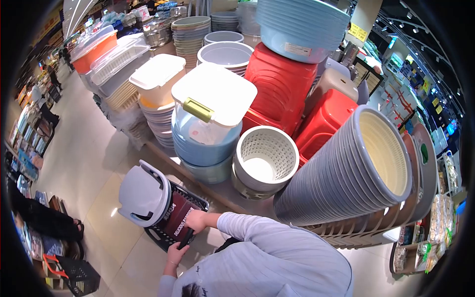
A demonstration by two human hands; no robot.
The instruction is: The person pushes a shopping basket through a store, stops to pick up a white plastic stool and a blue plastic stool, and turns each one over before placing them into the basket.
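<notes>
On the shop floor beside stacked tubs (205, 143), our right hand (196, 221) grips the dark red packet (175, 218) by its near edge inside the black basket (199, 199); our left hand (175, 255) closes around the basket's handle (185, 238).

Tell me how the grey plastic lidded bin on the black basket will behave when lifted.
The grey plastic lidded bin is probably light for its bulk: it looks like thin moulded plastic. It lies tilted on the black mesh basket, so it may roll or slide off. Its smooth rounded lid could be slippery.
</notes>
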